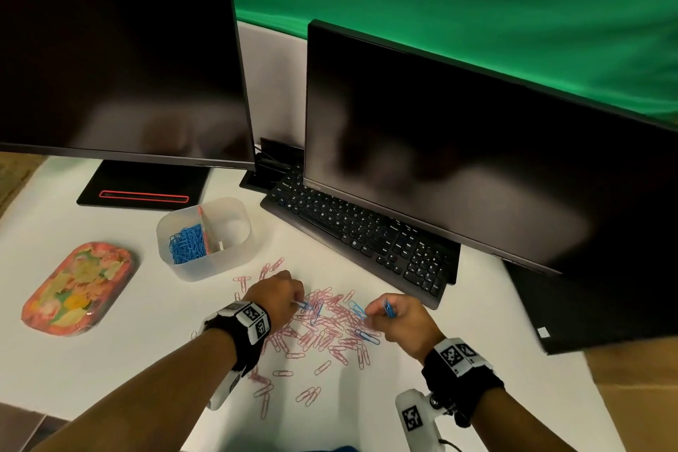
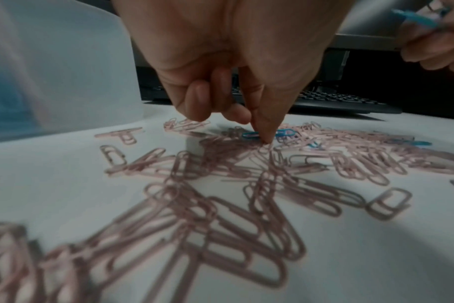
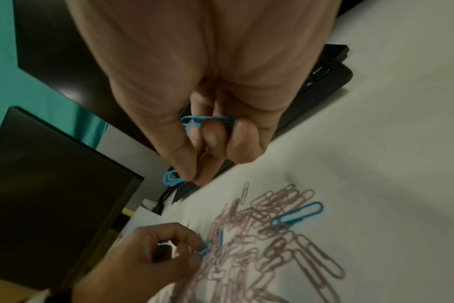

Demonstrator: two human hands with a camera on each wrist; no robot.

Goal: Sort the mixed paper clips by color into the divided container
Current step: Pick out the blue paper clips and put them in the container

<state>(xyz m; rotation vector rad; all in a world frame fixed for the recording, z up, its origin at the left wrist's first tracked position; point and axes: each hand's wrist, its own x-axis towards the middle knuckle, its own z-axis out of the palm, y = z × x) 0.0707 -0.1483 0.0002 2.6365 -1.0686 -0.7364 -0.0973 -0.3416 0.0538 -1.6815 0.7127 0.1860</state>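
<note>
— So, what are your hands doing at the moment?

— I'm pinching a blue clip point(image 2: 250, 134) between my left hand's point(image 1: 277, 299) thumb and fingertips, right at the edge of the pink clip pile point(image 1: 323, 323) on the white desk point(image 1: 110, 360). My right hand point(image 1: 401, 319) is gripping a few blue clips point(image 3: 208, 121) in curled fingers and pinching another at the fingertips, just above the pile.

— And where is the container sitting?

— I'm seeing the divided container point(image 1: 234, 260) beyond my left hand, near the keyboard point(image 1: 367, 231). Its left compartment is holding the sorted blue clips point(image 1: 187, 244). More blue ones are lying mixed in the pile.
</note>
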